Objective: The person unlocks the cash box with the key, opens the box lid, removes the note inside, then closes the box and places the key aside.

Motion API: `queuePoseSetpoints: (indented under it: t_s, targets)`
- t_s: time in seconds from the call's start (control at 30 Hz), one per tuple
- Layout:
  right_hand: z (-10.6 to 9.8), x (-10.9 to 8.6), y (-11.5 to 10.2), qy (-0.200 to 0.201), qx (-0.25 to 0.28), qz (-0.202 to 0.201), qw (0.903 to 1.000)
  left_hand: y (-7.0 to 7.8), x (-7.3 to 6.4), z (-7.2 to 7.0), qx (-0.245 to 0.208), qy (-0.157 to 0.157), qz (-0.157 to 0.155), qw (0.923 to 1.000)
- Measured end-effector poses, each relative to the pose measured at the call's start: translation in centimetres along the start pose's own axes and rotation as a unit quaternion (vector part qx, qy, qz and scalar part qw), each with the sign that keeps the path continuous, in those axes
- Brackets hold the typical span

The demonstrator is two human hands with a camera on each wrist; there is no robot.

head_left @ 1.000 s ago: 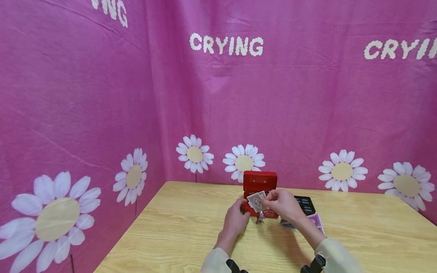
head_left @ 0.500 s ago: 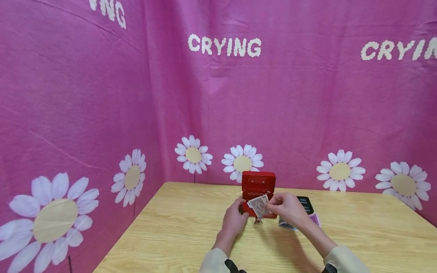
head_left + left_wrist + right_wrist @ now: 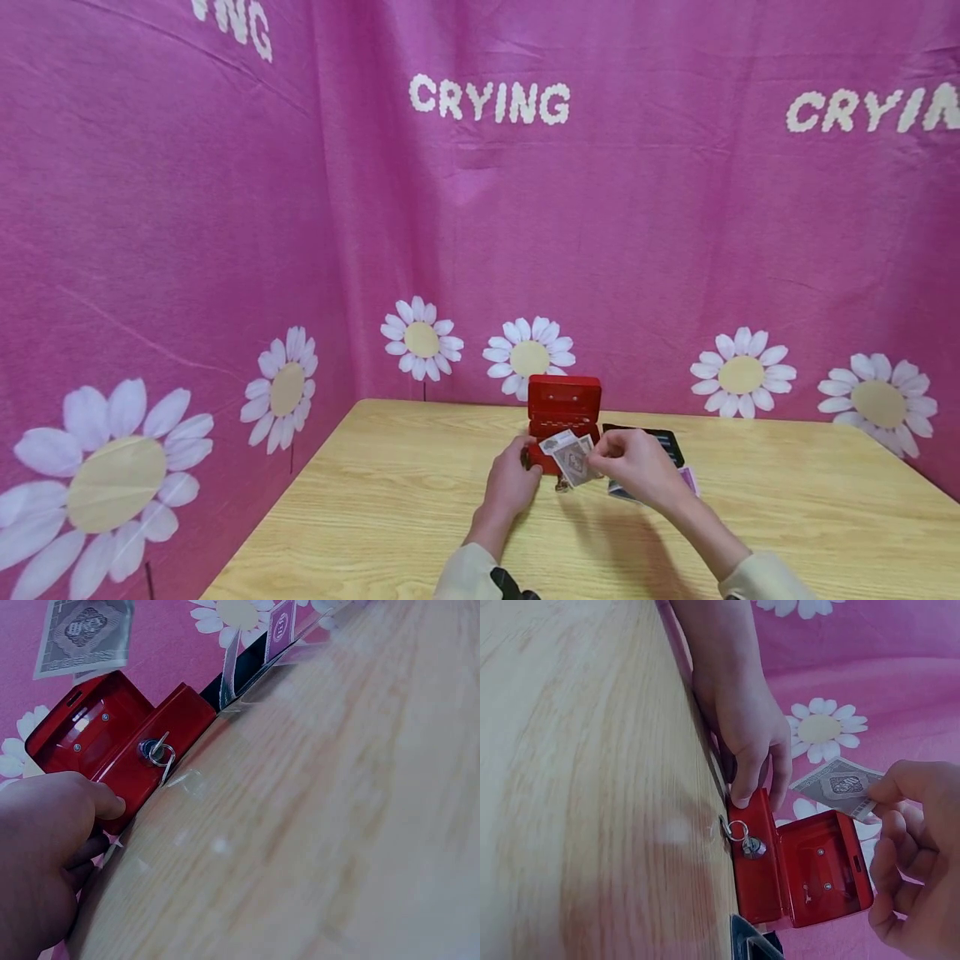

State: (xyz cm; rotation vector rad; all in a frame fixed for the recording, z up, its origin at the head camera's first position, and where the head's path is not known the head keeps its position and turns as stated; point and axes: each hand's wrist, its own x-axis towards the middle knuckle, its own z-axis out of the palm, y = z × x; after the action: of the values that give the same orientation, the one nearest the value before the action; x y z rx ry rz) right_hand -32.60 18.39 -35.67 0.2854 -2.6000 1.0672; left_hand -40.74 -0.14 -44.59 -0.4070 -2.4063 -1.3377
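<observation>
A small red cash box (image 3: 564, 398) stands on the table with its lid raised. My left hand (image 3: 512, 485) grips its left end, the thumb (image 3: 111, 804) pressing on the front wall. My right hand (image 3: 641, 468) pinches a few grey play banknotes (image 3: 574, 463) between thumb and forefinger. They hang fanned in front of the box and hide part of its inside in the head view. A key ring (image 3: 160, 754) hangs from the key in the box's front lock (image 3: 754, 848). The banknotes (image 3: 841, 787) are apart from the box in the right wrist view.
Right of the box lies a black compartment tray (image 3: 667, 443), partly behind the right hand. Near it are purple banknotes (image 3: 689, 480) and some greyish notes (image 3: 621, 490). A pink cloth with daisies (image 3: 528, 358) hangs behind the wooden table (image 3: 405, 500).
The banknotes in my right hand have dropped slightly and spread so that more of them show. My left hand stays on the box. The head view has turned slightly right.
</observation>
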Motion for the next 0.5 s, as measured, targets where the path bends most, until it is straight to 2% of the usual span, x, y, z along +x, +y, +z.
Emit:
queuePoseSetpoints:
  t_s: [0.13, 0.3, 0.47, 0.5]
  targets:
    - [0.0, -0.2, 0.3, -0.009, -0.003, 0.010, 0.9999, -0.1, 0.1, 0.0, -0.002, -0.002, 0.000, 1.0000]
    - [0.0, -0.4, 0.6, -0.035, 0.031, 0.024, 0.9986, 0.0, 0.0, -0.2, -0.005, -0.002, 0.003, 1.0000]
    - [-0.5, -0.8, 1.1, -0.065, 0.047, 0.008, 0.9967, 0.2, 0.0, -0.1, 0.008, 0.000, 0.016, 0.9998]
    - [-0.6, -0.8, 1.2, -0.071, 0.048, 0.005, 0.9963, 0.2, -0.1, -0.1, 0.006, -0.004, 0.011, 0.9999]
